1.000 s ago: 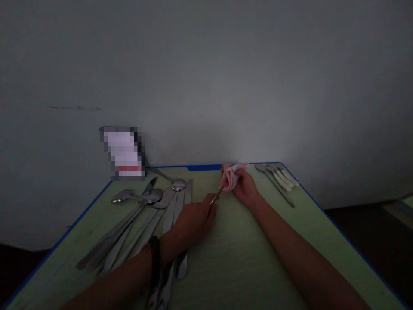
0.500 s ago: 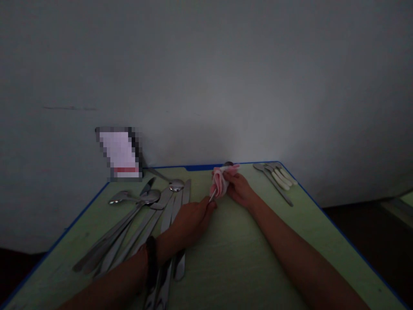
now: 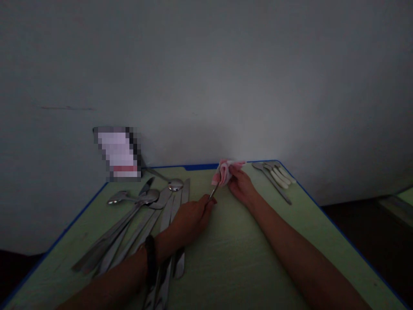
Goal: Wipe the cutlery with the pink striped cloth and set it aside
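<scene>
My left hand (image 3: pixel 195 217) is closed around the handle of a metal spoon (image 3: pixel 213 191), which slants up and away over the table. A pink and white cloth (image 3: pixel 223 173) is bunched around the far end of the spoon and hides its bowl. My right hand (image 3: pixel 241 186) grips this cloth, fingers pressed together on its right side. Beneath and left of my left forearm lies a pile of steel cutlery, with a shiny spoon (image 3: pixel 176 185), another spoon (image 3: pixel 150 196) and several table knives (image 3: pixel 180 262).
A long-handled metal utensil (image 3: pixel 274 185) and several white-handled pieces of cutlery (image 3: pixel 280 178) lie at the back right of the green, blue-edged table (image 3: pixel 232 267). A blurred-out phone-like device (image 3: pixel 118 153) leans at the back left. Behind the table rises a grey wall (image 3: pixel 206 77).
The cloth in my right hand has slid up along the spoon, covering the bowl that showed above it before. More of the handle is bare. My left hand has barely moved.
</scene>
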{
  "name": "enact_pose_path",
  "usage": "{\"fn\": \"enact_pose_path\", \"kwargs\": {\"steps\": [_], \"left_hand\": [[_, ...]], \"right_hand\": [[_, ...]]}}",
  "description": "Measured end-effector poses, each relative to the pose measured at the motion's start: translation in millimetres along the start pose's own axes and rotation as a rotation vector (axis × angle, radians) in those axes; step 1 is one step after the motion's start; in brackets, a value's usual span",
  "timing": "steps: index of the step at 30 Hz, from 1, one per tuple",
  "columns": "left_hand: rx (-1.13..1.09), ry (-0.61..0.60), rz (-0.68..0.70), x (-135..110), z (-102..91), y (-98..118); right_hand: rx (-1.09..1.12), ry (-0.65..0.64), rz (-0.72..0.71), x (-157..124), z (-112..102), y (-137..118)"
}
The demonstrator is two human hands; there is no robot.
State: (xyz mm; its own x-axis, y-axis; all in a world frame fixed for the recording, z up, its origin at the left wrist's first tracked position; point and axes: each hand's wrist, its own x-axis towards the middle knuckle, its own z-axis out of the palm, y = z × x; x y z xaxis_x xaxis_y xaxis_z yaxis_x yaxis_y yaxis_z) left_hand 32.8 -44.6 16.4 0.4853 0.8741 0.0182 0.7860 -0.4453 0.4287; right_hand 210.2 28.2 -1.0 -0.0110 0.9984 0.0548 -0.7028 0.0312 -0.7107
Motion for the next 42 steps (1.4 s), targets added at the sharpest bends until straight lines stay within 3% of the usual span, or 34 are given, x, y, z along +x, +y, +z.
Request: {"fn": "enact_pose_path", "kwargs": {"steps": [7,19,27,31,42], "left_hand": [[0.018,0.01,-0.033,-1.6,-1.5,2.3],[0.025,0.024,-0.038,-0.6,-0.7,2.4],[0.119,-0.015,0.002,0.4,1.0,-0.7],[0.115,-0.016,0.003,0.5,1.5,-1.3],[0.145,-0.007,0.036,-0.5,1.1,-0.8]], "right_hand": [[-0.053,0.041,0.017,5.1,-7.4,5.4],[0.055,-0.077,0.14,-4.6,5.2,0.5],[-0.115,0.018,0.056,-4.6,1.3,6.8],[-0.164,-0.013,0.015,-3.9,0.6,10.6],[-0.09,-0.069,0.108,-4.4,3.5,6.4]]}}
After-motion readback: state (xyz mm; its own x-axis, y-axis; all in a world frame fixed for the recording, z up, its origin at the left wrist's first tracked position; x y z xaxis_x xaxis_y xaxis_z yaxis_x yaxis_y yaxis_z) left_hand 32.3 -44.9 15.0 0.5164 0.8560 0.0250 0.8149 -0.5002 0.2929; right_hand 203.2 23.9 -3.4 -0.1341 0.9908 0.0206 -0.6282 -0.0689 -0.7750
